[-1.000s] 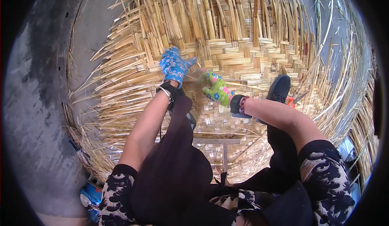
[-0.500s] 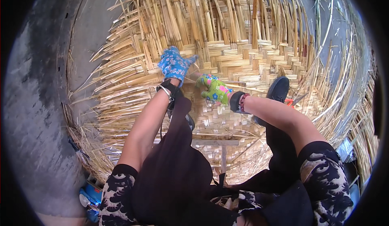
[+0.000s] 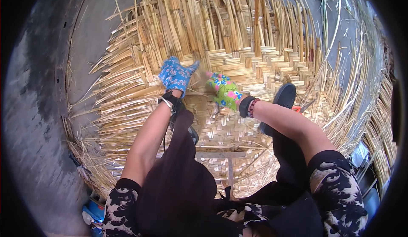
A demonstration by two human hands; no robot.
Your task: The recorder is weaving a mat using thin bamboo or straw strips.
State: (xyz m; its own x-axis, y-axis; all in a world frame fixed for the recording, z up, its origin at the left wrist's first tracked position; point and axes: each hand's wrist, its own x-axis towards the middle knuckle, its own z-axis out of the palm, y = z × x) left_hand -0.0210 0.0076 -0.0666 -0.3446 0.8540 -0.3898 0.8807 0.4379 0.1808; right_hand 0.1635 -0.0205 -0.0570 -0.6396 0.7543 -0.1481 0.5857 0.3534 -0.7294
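A woven mat of split reeds [image 3: 267, 69] lies under both of my hands, with long unwoven strips [image 3: 187, 20] fanning out on its far side. My left hand [image 3: 175, 76], in a blue floral glove, presses on the strips at the left of the weave. Its thumb points right, apart from the fingers. Just right of it is my right hand [image 3: 225, 91], in a green floral glove with pink and blue flowers. Motion blurs its fingertips near the strips' bases, so I cannot tell whether they grip a strip.
My dark shoes [image 3: 284, 96] rest on the mat. A wooden low-stool bar [image 3: 221, 155] shows between my legs. An orange-handled tool [image 3: 296, 109] lies beside the right shoe. More reeds [image 3: 378, 130] lie at the far right, and a grey wall [image 3: 38, 152] stands left.
My right hand's fingers have swung up and away from me, toward the unwoven strips. My left hand keeps its place on the mat. The whole view has shifted slightly.
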